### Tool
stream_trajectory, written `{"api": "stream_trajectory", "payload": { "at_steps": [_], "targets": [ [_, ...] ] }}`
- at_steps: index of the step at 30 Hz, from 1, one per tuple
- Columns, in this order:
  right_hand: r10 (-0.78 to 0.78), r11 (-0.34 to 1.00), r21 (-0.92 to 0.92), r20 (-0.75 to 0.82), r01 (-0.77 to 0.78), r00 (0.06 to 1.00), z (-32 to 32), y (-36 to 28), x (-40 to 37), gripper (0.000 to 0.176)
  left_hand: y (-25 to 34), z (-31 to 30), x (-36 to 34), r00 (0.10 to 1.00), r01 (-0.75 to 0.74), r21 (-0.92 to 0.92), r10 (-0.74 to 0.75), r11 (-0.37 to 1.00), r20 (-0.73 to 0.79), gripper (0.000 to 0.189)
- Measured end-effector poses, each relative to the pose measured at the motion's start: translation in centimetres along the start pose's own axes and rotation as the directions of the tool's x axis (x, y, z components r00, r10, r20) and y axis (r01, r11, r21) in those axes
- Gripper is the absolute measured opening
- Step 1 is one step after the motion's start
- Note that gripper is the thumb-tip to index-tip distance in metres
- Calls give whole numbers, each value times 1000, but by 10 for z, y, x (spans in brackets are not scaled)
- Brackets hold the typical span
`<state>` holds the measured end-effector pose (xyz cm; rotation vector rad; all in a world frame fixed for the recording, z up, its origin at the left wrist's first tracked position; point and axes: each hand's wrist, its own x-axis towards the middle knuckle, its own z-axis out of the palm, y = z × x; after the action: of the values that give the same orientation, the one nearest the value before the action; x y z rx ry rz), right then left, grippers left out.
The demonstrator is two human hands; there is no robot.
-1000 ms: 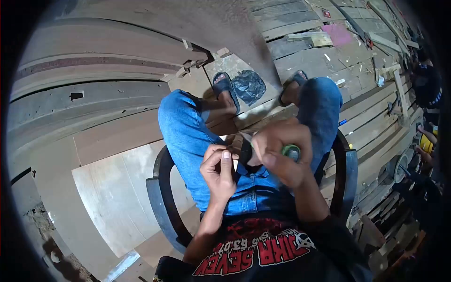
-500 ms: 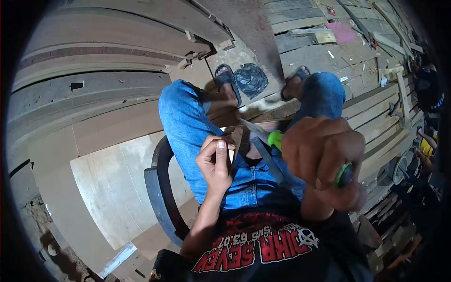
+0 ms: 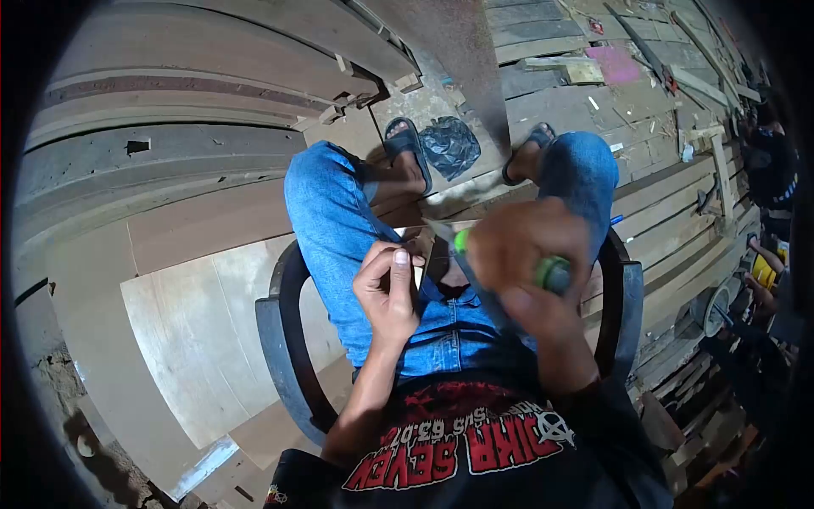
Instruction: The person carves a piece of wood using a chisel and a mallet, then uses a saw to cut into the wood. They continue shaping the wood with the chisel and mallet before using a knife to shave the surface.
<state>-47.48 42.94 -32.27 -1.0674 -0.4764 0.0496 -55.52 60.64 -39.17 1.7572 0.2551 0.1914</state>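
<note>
My left hand [image 3: 388, 293] is closed over my lap, thumb on top, around a small piece of wood [image 3: 418, 276] whose pale edge shows beside the thumb. Most of that piece is hidden by the fingers. To its right, my right hand [image 3: 530, 250], smeared by motion, is wrapped around a knife with a green and black handle [image 3: 554, 275]. The knife's pale pointed blade [image 3: 439, 228] reaches toward the left hand, its tip just beyond the left fingers. Beneath the right hand, a dark grey flat strip [image 3: 498, 312] lies over my jeans.
I sit in a dark armchair [image 3: 284, 339]. Wooden boards [image 3: 212, 212] stand and lie to the left. Between my feet is a crumpled black plastic bag [image 3: 449, 146]. Planks [image 3: 678, 220] and wood scraps spread to the right, where other people [image 3: 770, 161] are at the edge.
My right hand has moved left and lower in view with the knife, bringing the blade nearer the left hand. The left hand stays nearly in place around the wood.
</note>
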Motion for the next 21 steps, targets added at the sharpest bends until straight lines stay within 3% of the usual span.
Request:
{"api": "stream_trajectory", "payload": {
  "at_steps": [1,3,6,7,9,12,14,15,21],
  "targets": [
    [127,985,-114,-2,-126,992,-4,33,-12,39,-2,1,1,1000,-24,-12,24,1000,-9,32],
    [108,994,23,-11,-108,994,-3,42,-13,38,0,3,5,1000,-30,20,30,999,-3,33],
    [87,996,3,3,-87,996,-9,30,-9,37,1,-4,0,1000,0,-28,-1,1000,-9,34],
    [29,995,-92,21,-27,999,-12,15,-5,38,-3,-1,3,999,-4,-78,1,997,-39,34],
    [20,997,74,-33,-17,999,-6,-23,5,33,-4,-7,5,997,26,-73,-31,997,-66,29],
    [25,998,63,-33,-23,999,-2,-7,-1,31,-10,-9,12,994,10,-82,-18,997,-107,30],
    [41,996,-77,66,-36,997,-5,30,-9,30,-10,-10,16,987,50,-87,-62,995,-145,30],
    [27,999,-45,-3,-27,1000,-3,31,-9,29,-9,-15,18,990,52,-51,-58,997,-129,32],
    [-54,995,81,34,51,998,-23,-29,10,29,-15,-17,11,985,54,-120,-73,991,-159,36]
  ]
}}
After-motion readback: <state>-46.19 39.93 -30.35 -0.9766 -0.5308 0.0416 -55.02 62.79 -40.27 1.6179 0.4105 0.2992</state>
